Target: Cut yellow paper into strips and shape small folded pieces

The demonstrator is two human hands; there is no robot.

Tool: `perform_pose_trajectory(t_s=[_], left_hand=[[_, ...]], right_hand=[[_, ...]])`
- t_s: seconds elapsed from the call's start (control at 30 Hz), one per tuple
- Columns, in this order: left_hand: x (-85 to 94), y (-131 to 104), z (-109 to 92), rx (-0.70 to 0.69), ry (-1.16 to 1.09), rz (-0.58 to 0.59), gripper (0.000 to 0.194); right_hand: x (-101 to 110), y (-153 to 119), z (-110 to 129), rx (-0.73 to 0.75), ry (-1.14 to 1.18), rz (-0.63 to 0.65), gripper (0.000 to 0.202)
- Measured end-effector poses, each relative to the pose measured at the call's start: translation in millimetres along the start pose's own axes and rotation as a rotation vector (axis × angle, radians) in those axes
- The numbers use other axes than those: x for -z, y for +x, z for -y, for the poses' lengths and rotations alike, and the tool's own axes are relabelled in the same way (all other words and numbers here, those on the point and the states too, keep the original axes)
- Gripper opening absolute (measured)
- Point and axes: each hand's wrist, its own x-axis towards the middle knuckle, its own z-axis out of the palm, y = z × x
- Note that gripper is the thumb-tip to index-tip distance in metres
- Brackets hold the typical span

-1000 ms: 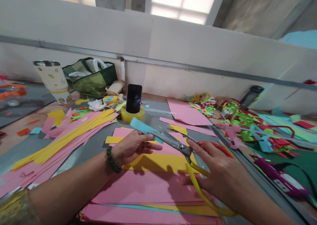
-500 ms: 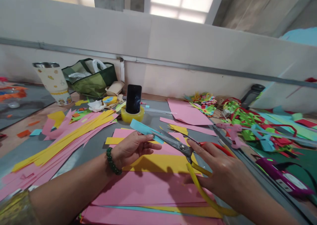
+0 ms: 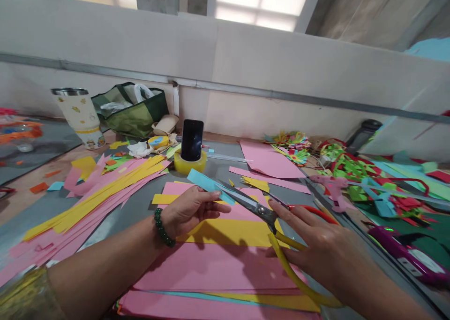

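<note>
My left hand (image 3: 193, 207), with a green bead bracelet (image 3: 163, 228) at the wrist, pinches a short light blue paper strip (image 3: 202, 180) between thumb and fingers. Scissors (image 3: 262, 209) with yellow handles and a red part are gripped in my right hand (image 3: 321, 242). Their blades point left and lie across the blue strip, close to my left fingertips. Beneath both hands are stacked pink sheets (image 3: 218, 263) and a wide yellow paper band (image 3: 225, 231). My right palm and fingers partly hide the handles.
A phone (image 3: 192, 139) stands in a yellow tape roll (image 3: 190, 163). Pink and yellow strips (image 3: 101, 200) lie left, near a tumbler (image 3: 80, 118) and green bag (image 3: 135, 113). At right are a pink glue gun (image 3: 335, 191), purple power strip (image 3: 411, 256) and paper scraps (image 3: 365, 170).
The scissor blades look slightly closer together at the blue strip. The whole scene has shifted a little to the right in view; both hands keep almost the same pose.
</note>
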Motion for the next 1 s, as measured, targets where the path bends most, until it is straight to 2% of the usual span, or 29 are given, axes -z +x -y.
perform_pose_trajectory(t_s=[0.3, 0.47, 0.7, 0.9, 1.0], left_hand=[[0.9, 1.0, 0.9, -0.020, 0.041, 0.028, 0.016], [-0.9, -0.1, -1.0, -0.024, 0.051, 0.022, 0.015], [-1.9, -1.7, 0.1, -0.039, 0.088, 0.047, 0.016], [-2.2, -2.6, -0.4, -0.049, 0.112, 0.036, 0.021], [-2.4, -2.4, -0.4, -0.040, 0.129, 0.035, 0.016]], right_hand=[[7.2, 2.3, 0.5, 0.058, -0.036, -0.045, 0.041], [5.7, 3.0, 0.4, 0.069, -0.094, -0.023, 0.043], [7.3, 7.5, 6.5, 0.004, -0.157, 0.072, 0.051], [10.7, 12.1, 7.0, 0.016, -0.183, 0.044, 0.047], [11.4, 10.9, 6.0, 0.040, -0.200, 0.004, 0.044]])
